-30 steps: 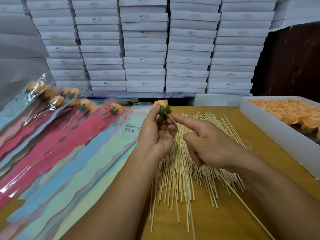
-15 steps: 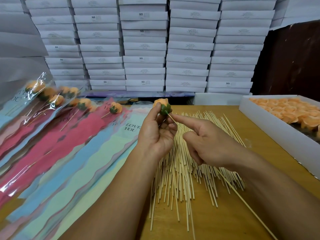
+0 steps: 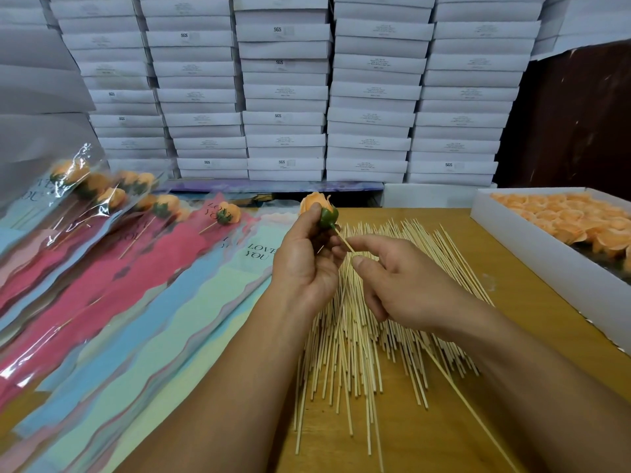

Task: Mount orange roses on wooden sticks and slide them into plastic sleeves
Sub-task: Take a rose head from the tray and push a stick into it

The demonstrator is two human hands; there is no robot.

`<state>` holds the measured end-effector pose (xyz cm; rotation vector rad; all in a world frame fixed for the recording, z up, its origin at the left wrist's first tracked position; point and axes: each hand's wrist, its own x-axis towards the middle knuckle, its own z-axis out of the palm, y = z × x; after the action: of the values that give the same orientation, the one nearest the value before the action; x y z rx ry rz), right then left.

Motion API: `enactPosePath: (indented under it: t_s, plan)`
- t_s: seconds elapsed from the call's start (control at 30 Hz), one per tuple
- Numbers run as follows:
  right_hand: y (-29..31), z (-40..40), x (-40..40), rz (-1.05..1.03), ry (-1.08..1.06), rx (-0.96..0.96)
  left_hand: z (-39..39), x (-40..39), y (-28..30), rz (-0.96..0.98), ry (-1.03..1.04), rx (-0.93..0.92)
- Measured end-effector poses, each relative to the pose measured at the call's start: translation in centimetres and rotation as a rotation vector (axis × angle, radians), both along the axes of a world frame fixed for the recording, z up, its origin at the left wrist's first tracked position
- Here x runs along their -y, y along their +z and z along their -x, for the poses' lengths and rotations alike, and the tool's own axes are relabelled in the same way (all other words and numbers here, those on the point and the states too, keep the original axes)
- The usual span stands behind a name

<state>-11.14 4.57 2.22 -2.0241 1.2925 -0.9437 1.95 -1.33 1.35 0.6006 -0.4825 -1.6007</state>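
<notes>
My left hand (image 3: 307, 264) grips an orange rose (image 3: 316, 202) with a green base, held up above the table. My right hand (image 3: 403, 281) pinches a thin wooden stick (image 3: 457, 387) near its upper end; the stick's tip meets the green base and its long tail runs down to the lower right. A loose pile of wooden sticks (image 3: 362, 346) lies fanned on the wooden table (image 3: 532, 322) under both hands. Pink, blue and green plastic sleeves (image 3: 143, 302) printed "LOVE YOU" overlap on the left, and several at the far left hold mounted roses (image 3: 102, 192).
A white box (image 3: 532, 244) of several loose orange roses (image 3: 580, 220) sits at the right edge of the table. Stacks of white cartons (image 3: 372, 97) form a wall behind the table. A dark panel stands at the back right.
My right hand's fingers have curled closer round the stick just below the rose. The left hand holds the rose in nearly the same place.
</notes>
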Motion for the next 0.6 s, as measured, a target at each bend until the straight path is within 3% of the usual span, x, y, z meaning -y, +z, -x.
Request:
enactPosePath:
  t_s: [0.4, 0.6]
  plan:
    - [-0.9, -0.3, 0.7, 0.014, -0.05, -0.1, 0.3, 0.3, -1.2, -0.043, 0.135, 0.091]
    - [-0.7, 0.9, 1.1, -0.108, -0.079, 0.075, 1.3, 0.1, -1.4, 0.051, 0.176, 0.303]
